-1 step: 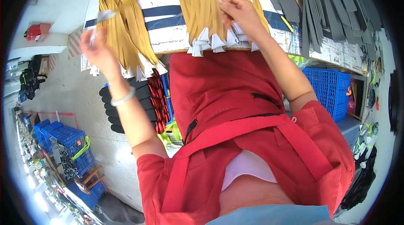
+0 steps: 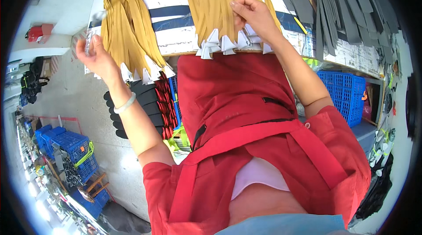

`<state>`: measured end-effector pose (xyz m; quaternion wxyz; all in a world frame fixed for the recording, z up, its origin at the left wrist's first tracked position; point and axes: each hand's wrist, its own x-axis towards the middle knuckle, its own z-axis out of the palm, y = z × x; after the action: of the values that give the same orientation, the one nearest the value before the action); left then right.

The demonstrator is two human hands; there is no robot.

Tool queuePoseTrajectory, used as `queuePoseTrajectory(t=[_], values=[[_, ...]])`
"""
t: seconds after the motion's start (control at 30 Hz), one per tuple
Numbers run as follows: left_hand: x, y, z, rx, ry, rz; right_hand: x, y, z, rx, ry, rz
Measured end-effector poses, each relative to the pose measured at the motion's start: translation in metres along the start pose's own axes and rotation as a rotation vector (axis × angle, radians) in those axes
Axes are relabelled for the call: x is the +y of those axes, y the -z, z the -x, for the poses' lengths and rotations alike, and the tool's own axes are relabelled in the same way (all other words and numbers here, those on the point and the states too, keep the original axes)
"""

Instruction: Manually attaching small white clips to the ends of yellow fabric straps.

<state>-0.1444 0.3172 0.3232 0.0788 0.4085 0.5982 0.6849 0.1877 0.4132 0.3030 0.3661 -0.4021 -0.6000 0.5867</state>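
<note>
A white, scuffed worktable (image 2: 169, 43) carries two bundles of long, flat mustard-yellow strips. The wider one, the middle bundle (image 2: 211, 6), lies directly under the right hand; its long axis runs from the far side toward the person, with white tips (image 2: 213, 37) pointing at the near edge. The narrower left bundle (image 2: 127, 28), gathered at its far end, fans out nearer the person and slants a little rightward, its white ends hanging past that edge. Dark grey strips (image 2: 334, 10) lie farther right, and navy bands (image 2: 171, 11) cross between the mustard bundles.

The right hand (image 2: 257, 17) has its thumb and forefinger close together over the middle bundle; whether they pinch a strip, I cannot tell. The left hand (image 2: 101, 59) is just beside the left bundle, on its outer side, thumb and fingers spread apart. Beyond its fingertips is a small pale blur (image 2: 98, 17), too smeared to identify.
</note>
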Motion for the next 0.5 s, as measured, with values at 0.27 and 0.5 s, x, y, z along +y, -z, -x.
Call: queuePoseTrajectory(t=[0.27, 0.5], values=[[-0.025, -0.063, 0.113, -0.965, -0.184, -0.26, 0.018, -0.023, 0.009, -0.141, 0.025, 0.212], [-0.043, -0.066, 0.093, -1.072, -0.182, -0.371, 0.024, -0.007, 0.004, -0.115, 0.028, 0.41]])
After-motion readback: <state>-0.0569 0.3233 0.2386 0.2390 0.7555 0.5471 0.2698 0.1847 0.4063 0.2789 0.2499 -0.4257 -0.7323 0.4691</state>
